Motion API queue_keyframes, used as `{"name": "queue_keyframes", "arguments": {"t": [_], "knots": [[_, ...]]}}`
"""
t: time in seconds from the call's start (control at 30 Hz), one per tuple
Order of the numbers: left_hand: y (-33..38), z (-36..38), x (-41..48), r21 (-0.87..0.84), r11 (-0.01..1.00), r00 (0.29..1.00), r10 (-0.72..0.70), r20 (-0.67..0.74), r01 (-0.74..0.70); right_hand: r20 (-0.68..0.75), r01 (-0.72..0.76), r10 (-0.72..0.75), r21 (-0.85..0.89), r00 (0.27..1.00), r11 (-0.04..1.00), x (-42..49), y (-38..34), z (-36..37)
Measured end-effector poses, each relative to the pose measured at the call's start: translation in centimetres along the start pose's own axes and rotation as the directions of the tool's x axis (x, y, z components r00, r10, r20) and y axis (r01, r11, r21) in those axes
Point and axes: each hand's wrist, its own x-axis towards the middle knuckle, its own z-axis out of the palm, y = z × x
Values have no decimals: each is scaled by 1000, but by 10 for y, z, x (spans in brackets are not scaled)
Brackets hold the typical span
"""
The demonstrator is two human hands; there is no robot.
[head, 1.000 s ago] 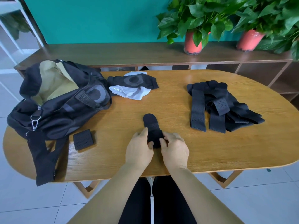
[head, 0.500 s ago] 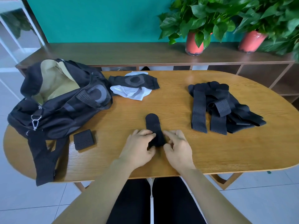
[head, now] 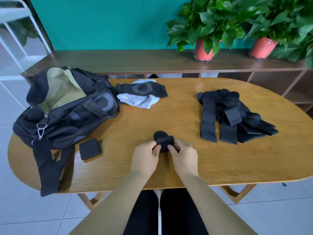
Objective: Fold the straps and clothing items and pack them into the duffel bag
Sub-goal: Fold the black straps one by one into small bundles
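Head view, left to right. At the left end of the oval wooden table (head: 169, 112), open black duffel bag (head: 67, 126) with tan lining; just beside it, a folded square of black perforated strap (head: 89, 149). Centre front, fold in hand: left hand (head: 145, 158) and right hand (head: 183, 156) pinching a short black elastic strap (head: 165, 143) between curled fingers (head: 152, 144), rounded end flat on the wood. Well right, a heap of unfolded black straps (head: 233, 116). Next, likely: pressing the fold flat, then carrying it leftward to the bag.

Black strap (head: 165, 142) (partly folded) lies right of the open duffel bag (head: 67, 126).
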Motion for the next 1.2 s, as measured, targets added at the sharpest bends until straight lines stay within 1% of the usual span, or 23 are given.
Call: {"name": "queue_keyframes", "arguments": {"t": [0.1, 0.2, 0.33, 0.57, 0.7, 0.9, 1.03, 1.1, 1.2], "knots": [[1, 4, 7, 27, 999, 999, -47, -18, 48, -41, 35, -39, -77, 998, 996, 4, -4, 5], [3, 3, 13, 18, 993, 993, -114, 14, 114, -37, 24, -30, -163, 999, 986, 10, -7, 9], [6, 1, 21, -42, 977, 977, -207, 53, 209, -5, -10, 9, -250, 1000, 968, 16, -9, 11], [5, 1, 29, -60, 951, 951, -298, 84, 303, 62, -43, 70, -366, 996, 930, 26, -14, 11], [3, 1, 33, -59, 941, 940, -328, 95, 334, 75, -59, 95, -386, 993, 920, 31, -15, 13], [-1, -3, 37, -118, 924, 928, -348, 135, 364, 93, -78, 130, -427, 987, 901, 37, -17, 14], [-2, -3, 36, -123, 925, 929, -341, 145, 359, 82, -50, 92, -417, 992, 907, 34, -14, 15], [-3, -3, 37, -123, 922, 926, -348, 149, 366, 92, -24, 73, -452, 993, 892, 33, -14, 15], [0, -4, 40, -73, 921, 917, -368, 153, 382, 106, -18, 79, -485, 991, 874, 32, -16, 15]]}}
